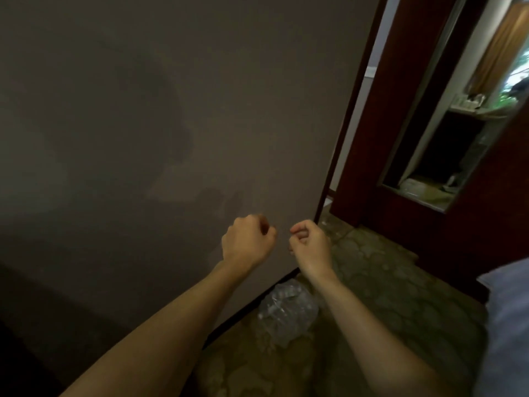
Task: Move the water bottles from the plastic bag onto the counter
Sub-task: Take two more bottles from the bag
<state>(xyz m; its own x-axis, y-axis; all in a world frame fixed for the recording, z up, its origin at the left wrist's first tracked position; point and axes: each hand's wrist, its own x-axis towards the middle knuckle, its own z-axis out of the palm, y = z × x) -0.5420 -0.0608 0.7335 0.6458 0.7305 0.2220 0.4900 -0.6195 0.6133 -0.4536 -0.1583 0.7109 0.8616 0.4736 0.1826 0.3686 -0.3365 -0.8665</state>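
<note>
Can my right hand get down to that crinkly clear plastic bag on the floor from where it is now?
Probably yes. The right hand is raised above the crinkly clear plastic bag, which lies on the patterned carpet beside the grey wall. Nothing visible sits between them, and its curled fingers seem to hold nothing.

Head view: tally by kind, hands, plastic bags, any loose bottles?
Hands: 2, the left hand and right hand, both curled, holding nothing visible.
Plastic bags: 1, the clear plastic bag on the patterned carpet by the wall.
Loose bottles: 0; the bag's contents are too blurred to count.
Total: 3
</note>
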